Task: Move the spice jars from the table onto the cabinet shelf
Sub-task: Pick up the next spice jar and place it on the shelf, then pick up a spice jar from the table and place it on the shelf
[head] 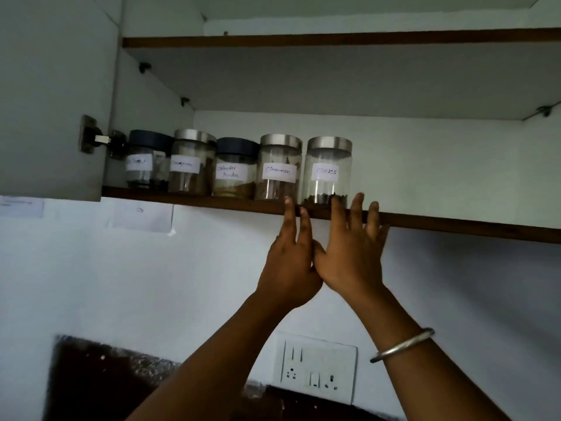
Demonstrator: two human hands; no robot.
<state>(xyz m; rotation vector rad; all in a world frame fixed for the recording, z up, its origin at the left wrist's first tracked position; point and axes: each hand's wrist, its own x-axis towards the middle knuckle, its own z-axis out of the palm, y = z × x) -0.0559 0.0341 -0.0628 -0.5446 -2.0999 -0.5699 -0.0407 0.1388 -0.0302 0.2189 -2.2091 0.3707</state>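
While cylindrical glass jars stand, fingers spread.

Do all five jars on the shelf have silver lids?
No, the leftmost jar and the middle jar both carry dark lids rather than silver ones.

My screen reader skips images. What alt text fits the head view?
Left hand and right hand, both open, reach up to the cloves jar, rightmost of five labelled jars in a row on a cabinet shelf. A bangle circles the right wrist.
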